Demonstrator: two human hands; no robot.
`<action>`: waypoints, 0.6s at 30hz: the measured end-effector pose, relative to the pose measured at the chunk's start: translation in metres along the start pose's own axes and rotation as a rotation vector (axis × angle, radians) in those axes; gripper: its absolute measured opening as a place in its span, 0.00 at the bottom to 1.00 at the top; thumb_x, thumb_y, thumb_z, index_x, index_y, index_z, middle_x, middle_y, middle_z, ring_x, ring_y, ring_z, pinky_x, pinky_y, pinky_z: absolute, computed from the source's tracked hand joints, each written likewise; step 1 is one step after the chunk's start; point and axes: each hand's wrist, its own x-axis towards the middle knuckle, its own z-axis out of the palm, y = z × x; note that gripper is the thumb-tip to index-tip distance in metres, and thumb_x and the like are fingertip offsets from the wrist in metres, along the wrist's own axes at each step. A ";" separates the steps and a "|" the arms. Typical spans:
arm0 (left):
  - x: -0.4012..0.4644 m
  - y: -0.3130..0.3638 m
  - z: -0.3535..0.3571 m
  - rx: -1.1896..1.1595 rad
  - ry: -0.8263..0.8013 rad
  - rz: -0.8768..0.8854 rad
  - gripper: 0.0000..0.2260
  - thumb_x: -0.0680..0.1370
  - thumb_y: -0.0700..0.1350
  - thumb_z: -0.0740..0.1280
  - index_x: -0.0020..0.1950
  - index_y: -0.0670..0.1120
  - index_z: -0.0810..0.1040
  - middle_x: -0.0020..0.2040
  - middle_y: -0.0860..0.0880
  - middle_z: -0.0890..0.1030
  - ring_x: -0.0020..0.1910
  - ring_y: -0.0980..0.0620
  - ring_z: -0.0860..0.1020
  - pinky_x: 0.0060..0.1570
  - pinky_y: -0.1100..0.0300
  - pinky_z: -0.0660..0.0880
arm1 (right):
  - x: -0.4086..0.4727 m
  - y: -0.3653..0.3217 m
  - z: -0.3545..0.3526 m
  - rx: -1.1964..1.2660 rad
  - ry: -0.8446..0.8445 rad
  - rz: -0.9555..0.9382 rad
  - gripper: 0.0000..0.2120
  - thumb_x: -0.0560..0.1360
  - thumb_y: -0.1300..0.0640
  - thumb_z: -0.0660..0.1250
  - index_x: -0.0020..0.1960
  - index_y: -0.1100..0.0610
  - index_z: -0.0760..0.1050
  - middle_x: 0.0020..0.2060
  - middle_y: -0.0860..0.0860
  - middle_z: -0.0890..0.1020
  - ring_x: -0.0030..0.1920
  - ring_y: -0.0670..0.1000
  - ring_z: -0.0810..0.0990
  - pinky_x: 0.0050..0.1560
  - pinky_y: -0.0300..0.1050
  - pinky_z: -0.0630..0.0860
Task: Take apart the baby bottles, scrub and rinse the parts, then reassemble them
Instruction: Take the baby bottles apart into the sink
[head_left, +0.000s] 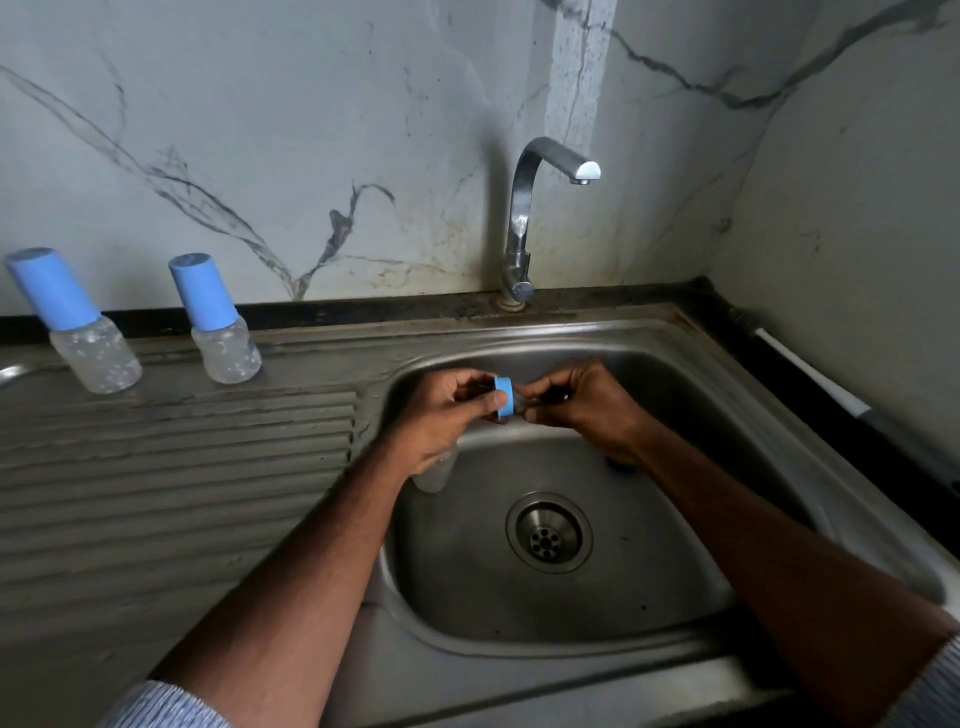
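Head view: dismantling under way over the sink (727, 395).
Left hand (447, 415) pinches the blue ring (503, 397); right hand (582, 405) pulls what looks like its teat (two capped bottles (223, 322) wait at the drainboard's back edge).

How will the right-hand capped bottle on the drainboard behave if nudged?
The capped bottle will probably tip easily: its tall blue cap sits on a short clear base. It looks empty, so likely light. Droplets on the plastic suggest a slippery surface, and once down, its round body could roll along the ribbed drainboard.
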 end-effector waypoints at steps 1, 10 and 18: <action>-0.001 0.000 0.000 -0.001 -0.021 -0.009 0.12 0.75 0.35 0.72 0.59 0.38 0.80 0.52 0.41 0.85 0.49 0.49 0.83 0.53 0.57 0.79 | 0.000 0.000 0.001 -0.039 0.016 -0.003 0.13 0.71 0.71 0.74 0.47 0.54 0.84 0.43 0.47 0.87 0.47 0.45 0.86 0.52 0.39 0.81; -0.006 0.003 0.006 0.072 -0.069 -0.017 0.19 0.72 0.39 0.76 0.61 0.37 0.80 0.51 0.39 0.85 0.51 0.41 0.84 0.58 0.46 0.79 | 0.006 0.008 0.010 -0.069 0.121 0.020 0.05 0.72 0.69 0.74 0.47 0.64 0.82 0.40 0.58 0.86 0.41 0.54 0.87 0.42 0.44 0.83; -0.007 0.010 0.014 -0.034 0.018 -0.032 0.16 0.69 0.36 0.78 0.56 0.41 0.82 0.46 0.42 0.86 0.42 0.46 0.85 0.38 0.59 0.81 | 0.007 0.011 0.012 -0.004 0.147 0.011 0.02 0.74 0.65 0.74 0.44 0.63 0.81 0.37 0.56 0.85 0.36 0.51 0.84 0.40 0.43 0.82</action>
